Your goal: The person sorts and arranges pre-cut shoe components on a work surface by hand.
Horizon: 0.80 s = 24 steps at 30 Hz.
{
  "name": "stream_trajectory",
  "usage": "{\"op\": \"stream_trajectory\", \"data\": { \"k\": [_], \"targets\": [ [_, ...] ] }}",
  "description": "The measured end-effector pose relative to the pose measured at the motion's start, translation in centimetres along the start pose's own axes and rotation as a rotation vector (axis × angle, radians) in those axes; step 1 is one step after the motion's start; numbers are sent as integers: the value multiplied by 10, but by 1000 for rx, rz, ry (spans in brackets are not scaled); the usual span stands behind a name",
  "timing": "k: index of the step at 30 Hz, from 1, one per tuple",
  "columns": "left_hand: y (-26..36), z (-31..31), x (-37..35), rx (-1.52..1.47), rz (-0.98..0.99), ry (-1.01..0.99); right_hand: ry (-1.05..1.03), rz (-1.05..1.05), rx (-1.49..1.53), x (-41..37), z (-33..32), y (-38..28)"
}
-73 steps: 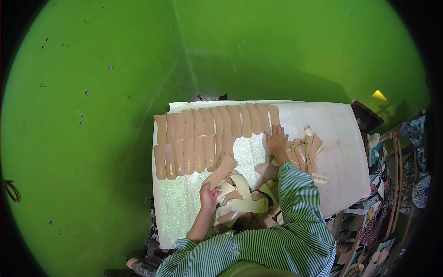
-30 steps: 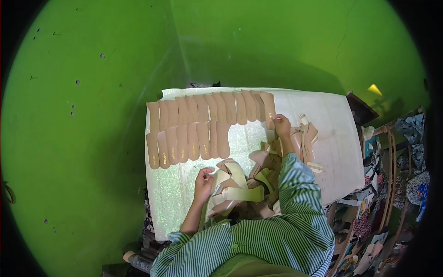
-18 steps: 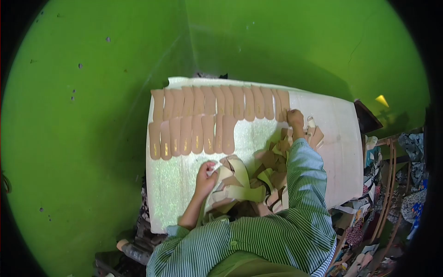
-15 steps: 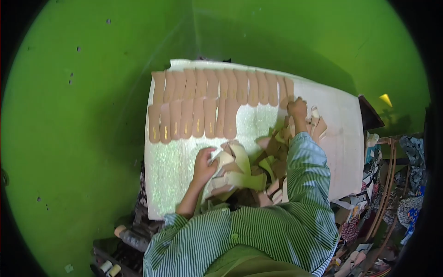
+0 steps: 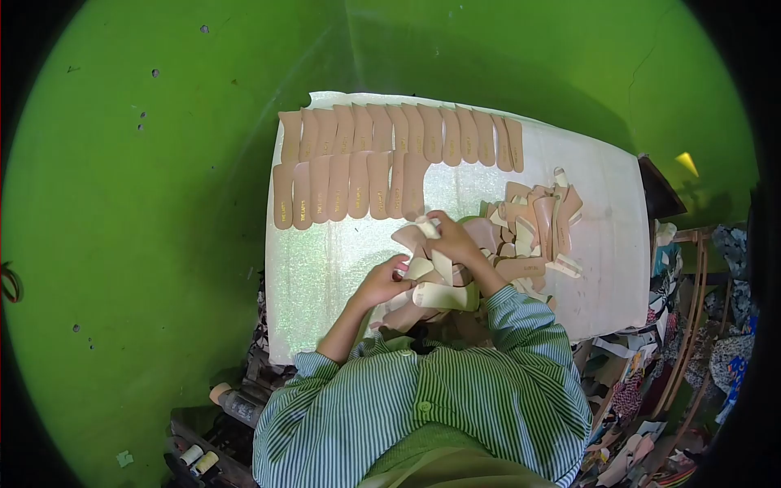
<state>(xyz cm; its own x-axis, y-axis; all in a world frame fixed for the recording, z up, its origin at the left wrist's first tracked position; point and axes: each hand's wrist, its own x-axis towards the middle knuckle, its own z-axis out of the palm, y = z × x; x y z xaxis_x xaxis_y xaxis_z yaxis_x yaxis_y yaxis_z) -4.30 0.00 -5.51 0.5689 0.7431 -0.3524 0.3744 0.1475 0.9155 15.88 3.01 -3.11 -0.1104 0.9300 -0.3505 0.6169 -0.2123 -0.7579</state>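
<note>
Two rows of tan insole-shaped pieces (image 5: 322,189) with gold lettering lie on the pale sheeted table (image 5: 606,236). My left hand (image 5: 384,285) is at the left side of a loose heap of tan and cream pieces (image 5: 443,296), its fingers curled on something I cannot make out. Over the top of the heap, my right hand (image 5: 449,237) has its fingers closed on a cream piece (image 5: 427,228). More jumbled pieces (image 5: 543,220) lie to the right of my hands.
A green wall (image 5: 146,244) rises behind and left of the table. Wooden bars (image 5: 691,317) and piled cloth scraps (image 5: 626,398) are at the right. A bottle (image 5: 237,405) and thread spools (image 5: 199,460) sit at the lower left.
My right hand has left the right end of the upper row and come back to the heap, closing on a cream piece. My left hand has moved slightly right and down.
</note>
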Motion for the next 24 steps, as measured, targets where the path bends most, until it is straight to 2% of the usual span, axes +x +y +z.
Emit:
{"op": "stream_trajectory", "data": {
  "k": [2, 5, 7, 9, 11, 13, 15, 17, 19, 24],
  "targets": [
    [3, 6, -7, -26, -20, -4, -3, -21, 360, 2, -11, 2],
    [-9, 11, -8, -72, 46, 61, 35, -77, 460, -2, -33, -3],
    [-11, 11, -9, -104, 54, 90, 115, -109, 450, -6, -42, 0],
    [-11, 9, -9, -136, 59, 122, 275, -151, 304, -2, -49, 14],
    [-12, 4, -4, -424, -34, 242, 274, -80, 348, -16, -57, -5],
    [-8, -2, -2, -450, -34, 303, 354, -84, 328, -15, -58, 3],
    [3, -9, -1, -640, -13, 365, 393, -114, 344, -14, -57, 4],
    [10, -15, 0, -648, 0, 369, 430, -142, 359, -18, -58, -9],
    [20, -19, -1, -580, 93, 404, 465, -237, 546, -24, -60, -26],
    [46, -23, -4, -640, 178, 445, 401, -185, 722, -27, -57, -42]
  ]
}}
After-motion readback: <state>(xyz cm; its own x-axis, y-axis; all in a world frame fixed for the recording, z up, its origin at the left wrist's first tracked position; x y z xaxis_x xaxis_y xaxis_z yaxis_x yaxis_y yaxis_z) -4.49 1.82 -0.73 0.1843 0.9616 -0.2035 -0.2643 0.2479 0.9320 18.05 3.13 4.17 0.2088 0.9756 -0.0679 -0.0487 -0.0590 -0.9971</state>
